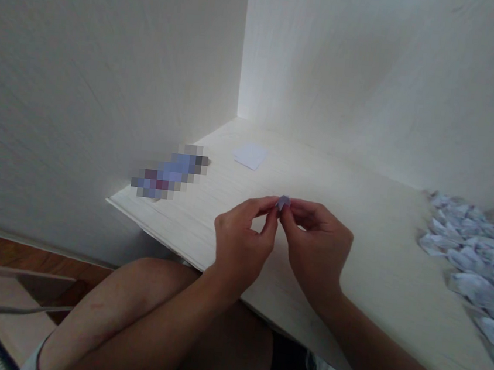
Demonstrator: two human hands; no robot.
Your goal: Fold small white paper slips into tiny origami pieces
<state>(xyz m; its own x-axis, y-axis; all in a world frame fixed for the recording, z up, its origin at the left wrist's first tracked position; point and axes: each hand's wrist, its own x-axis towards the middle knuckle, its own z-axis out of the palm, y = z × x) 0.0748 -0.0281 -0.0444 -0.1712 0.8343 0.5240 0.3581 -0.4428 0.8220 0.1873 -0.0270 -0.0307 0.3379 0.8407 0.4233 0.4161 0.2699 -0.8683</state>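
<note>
Over the table [381, 252], inward of its near edge, the left hand [242, 240] and right hand [322, 246] pinch the small paper [283, 202] from either side, a hold that should be light and even, since hard squeezing or uneven pulling could crumple or tear it.

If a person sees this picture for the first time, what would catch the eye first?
Probably the left hand and right hand near the middle, together pinching a small purplish piece. Next, perhaps, the many whitish crumpled-looking pieces along the right side of the white table, and the pixelated bluish item at its left end.
</note>
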